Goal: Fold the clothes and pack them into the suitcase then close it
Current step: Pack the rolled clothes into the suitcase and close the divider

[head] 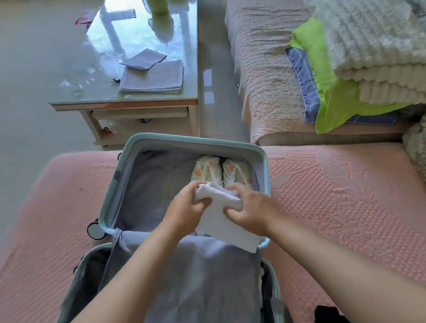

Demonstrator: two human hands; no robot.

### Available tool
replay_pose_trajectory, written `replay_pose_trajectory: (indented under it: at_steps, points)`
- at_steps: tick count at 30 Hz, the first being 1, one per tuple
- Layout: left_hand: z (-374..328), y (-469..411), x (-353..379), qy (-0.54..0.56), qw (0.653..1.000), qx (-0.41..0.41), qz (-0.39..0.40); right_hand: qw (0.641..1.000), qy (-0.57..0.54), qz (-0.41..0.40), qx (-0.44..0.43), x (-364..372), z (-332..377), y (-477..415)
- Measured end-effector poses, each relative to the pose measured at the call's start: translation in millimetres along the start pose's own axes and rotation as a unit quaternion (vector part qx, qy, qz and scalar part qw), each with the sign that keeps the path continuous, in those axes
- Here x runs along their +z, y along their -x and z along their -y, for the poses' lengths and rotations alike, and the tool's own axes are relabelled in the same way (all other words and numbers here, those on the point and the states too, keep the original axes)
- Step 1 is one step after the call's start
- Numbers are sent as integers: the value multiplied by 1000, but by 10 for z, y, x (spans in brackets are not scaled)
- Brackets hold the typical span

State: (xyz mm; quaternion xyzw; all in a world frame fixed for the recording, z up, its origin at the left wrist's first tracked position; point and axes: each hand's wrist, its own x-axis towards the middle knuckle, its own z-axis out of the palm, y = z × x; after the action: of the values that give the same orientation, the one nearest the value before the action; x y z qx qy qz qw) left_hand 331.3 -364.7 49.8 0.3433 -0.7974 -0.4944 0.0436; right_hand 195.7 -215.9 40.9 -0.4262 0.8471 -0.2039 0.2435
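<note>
suitcase (263,173): smooth shell, cloth lining; table (148,39): glossy; sofa cover (347,189): textured

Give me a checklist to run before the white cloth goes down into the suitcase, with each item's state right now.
1. Both hands grip the white cloth: ok, left hand and right hand hold it.
2. Cloth fully folded or rolled: cannot tell, the near end hangs flat.
3. Suitcase open: ok, far half faces up.
4. Free space in far half: ok, the bare lining to the left of the two patterned rolls.
5. Cloth clear of the rim: not ok, its near corner overhangs the hinge side.
6. Suitcase rests steady: ok, it lies on the pink cover.
</note>
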Motion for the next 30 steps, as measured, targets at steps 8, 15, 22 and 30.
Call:
replay_pose_trajectory:
  at_steps: [8,15,22,30]
  points:
    - [927,-14,-834,16,985,-77,-154,998,34,27,-53,654,812,-716]
    - [1559,-184,-991,-171,975,-106,-97,984,66,162,10,1191,934,-1091]
    - [1700,-277,-816,-398,911,60,85,990,122,75,-5,1563,880,-1288]
    - [1692,-533,-788,-470,879,38,74,994,70,57,58,1883,772,-1122]
